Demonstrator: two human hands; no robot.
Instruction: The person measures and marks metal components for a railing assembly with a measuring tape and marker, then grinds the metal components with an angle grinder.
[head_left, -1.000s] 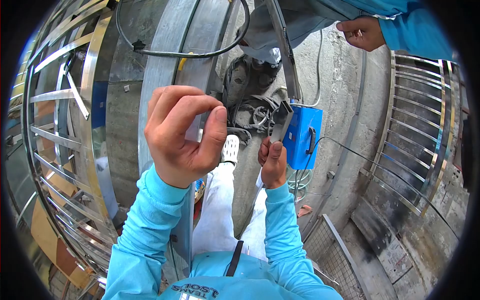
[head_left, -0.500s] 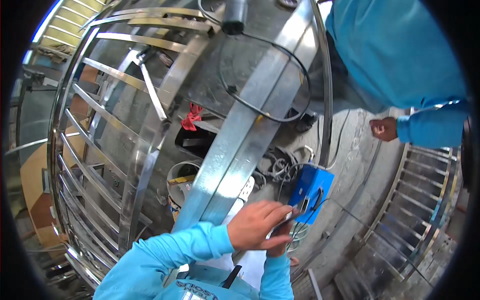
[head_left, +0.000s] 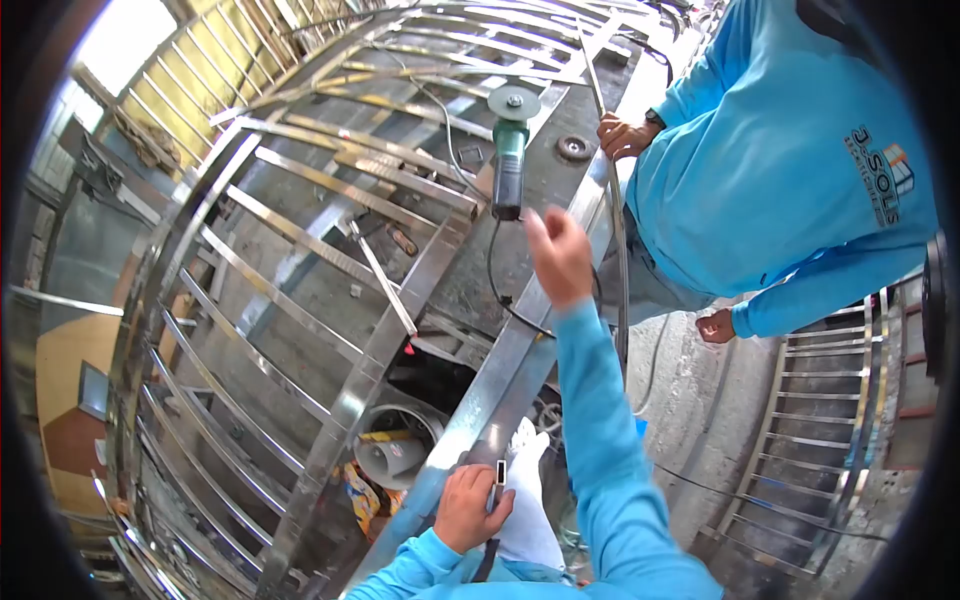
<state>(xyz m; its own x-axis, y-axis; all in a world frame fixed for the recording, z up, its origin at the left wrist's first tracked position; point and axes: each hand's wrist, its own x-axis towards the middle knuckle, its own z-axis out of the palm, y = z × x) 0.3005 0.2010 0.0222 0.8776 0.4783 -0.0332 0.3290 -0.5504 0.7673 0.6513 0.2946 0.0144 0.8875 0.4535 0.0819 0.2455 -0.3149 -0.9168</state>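
Observation:
My left hand [head_left: 468, 508] is closed around a short rectangular metal tube [head_left: 499, 480], its hollow end showing, beside the thick metal beam [head_left: 478, 405]. My right hand [head_left: 560, 258] is stretched forward over that beam, slightly blurred, with the thumb and a finger apart and nothing visible in it. Just beyond its fingertips an angle grinder [head_left: 509, 165] stands on the dark worktop, disc end away from me. The grinder's black cord [head_left: 492, 275] hangs down toward the beam.
A co-worker in a blue shirt [head_left: 755, 170] stands at the right, one hand [head_left: 626, 135] by a long upright bar [head_left: 615, 220]. A curved metal railing [head_left: 240, 330] fills the left. A bucket [head_left: 400, 440] sits below, and another railing [head_left: 815, 430] lies at right.
My hands were together over the metal piece; the right has moved away toward the grinder, while the left keeps the piece. My view has shifted, and the co-worker's hand by the bar now shows.

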